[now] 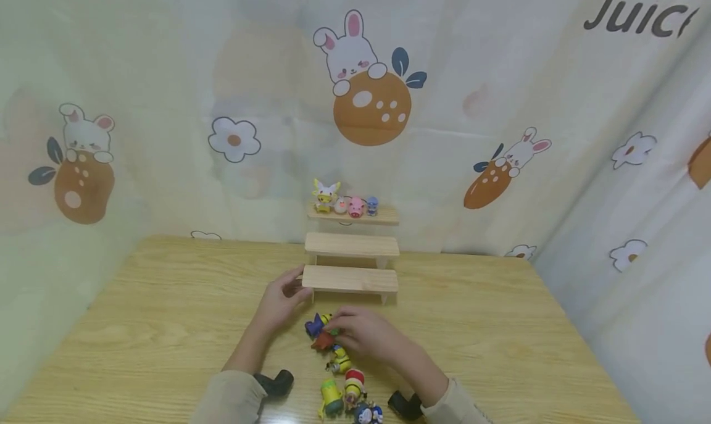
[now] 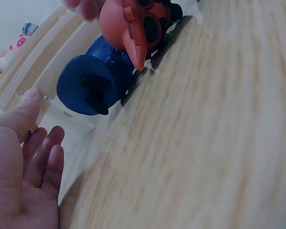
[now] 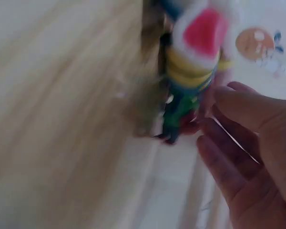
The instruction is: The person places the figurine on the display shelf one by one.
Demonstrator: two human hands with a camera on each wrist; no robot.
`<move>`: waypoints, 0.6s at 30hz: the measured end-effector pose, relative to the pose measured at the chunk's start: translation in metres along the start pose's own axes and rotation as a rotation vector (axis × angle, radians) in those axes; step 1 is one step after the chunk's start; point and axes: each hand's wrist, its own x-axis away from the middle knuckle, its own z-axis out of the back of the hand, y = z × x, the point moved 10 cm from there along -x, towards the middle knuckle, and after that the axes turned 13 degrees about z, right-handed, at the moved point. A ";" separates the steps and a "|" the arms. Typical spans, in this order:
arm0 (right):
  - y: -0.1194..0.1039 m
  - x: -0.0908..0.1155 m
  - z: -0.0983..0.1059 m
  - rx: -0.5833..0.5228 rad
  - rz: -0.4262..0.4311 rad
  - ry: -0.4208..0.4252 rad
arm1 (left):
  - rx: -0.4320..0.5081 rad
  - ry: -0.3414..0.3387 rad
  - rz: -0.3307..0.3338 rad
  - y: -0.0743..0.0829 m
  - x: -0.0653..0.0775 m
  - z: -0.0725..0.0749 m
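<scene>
My left hand [image 1: 280,300] is at the left end of the lowest tier of a wooden stepped stand [image 1: 350,279]. Its thumb [image 2: 28,107] and fingers are spread apart, close to the stand's edge; whether they press on it I cannot tell. My right hand [image 1: 369,334] reaches over a group of toy figurines, fingers loosely bent. Nearest its fingertips are a red figurine [image 1: 323,341] and a blue one [image 1: 314,326]. In the blurred right wrist view, a figurine with a red-and-white top [image 3: 205,36] appears beside the fingers; no clear grip shows.
More figurines lie in front: a yellow one [image 1: 339,361], a red-and-yellow one [image 1: 354,384], a green-and-yellow one [image 1: 331,398] and a dark blue one [image 1: 366,413]. Several stand on the top tier [image 1: 386,215]. Behind the wooden table [image 1: 472,325] hangs a printed curtain [image 1: 266,72].
</scene>
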 end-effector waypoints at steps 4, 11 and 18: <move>-0.026 -0.013 0.001 0.092 0.078 -0.041 | 0.004 0.001 0.013 -0.001 -0.001 0.000; -0.042 -0.025 -0.005 0.231 0.008 -0.119 | -0.004 -0.005 0.012 0.001 0.001 0.000; -0.036 -0.023 -0.018 0.281 -0.159 -0.195 | -0.008 0.001 0.017 0.000 0.000 -0.002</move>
